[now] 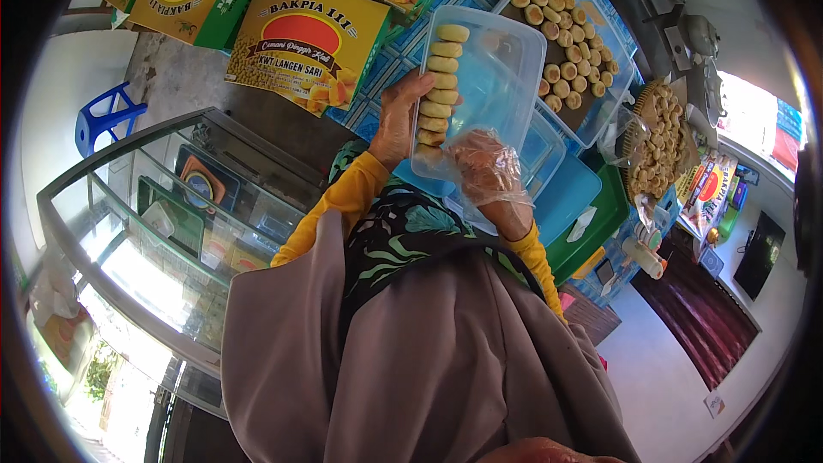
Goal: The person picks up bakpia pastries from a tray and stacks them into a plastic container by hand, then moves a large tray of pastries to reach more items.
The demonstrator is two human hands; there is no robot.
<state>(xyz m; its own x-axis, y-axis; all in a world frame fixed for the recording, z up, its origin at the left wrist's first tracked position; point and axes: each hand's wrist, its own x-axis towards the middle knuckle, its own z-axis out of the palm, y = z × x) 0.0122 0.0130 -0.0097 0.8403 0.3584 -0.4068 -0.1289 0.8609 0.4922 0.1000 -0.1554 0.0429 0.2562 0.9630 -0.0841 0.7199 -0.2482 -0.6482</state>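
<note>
My left hand grips a clear plastic container by its left wall. Along that wall, inside, runs a row of several small round pale pastries. At the container's near end is my right hand, covered by a thin clear plastic glove. Its fingers are curled beside the nearest pastry of the row, and what they hold, if anything, is hidden. Beyond, to the right, a larger clear plastic tub holds many browned round pastries.
Yellow and green cardboard boxes stand at the far left. A glass display case is on my left, with a blue plastic stool behind it. A round woven tray of pastries and a green tray lie on the right.
</note>
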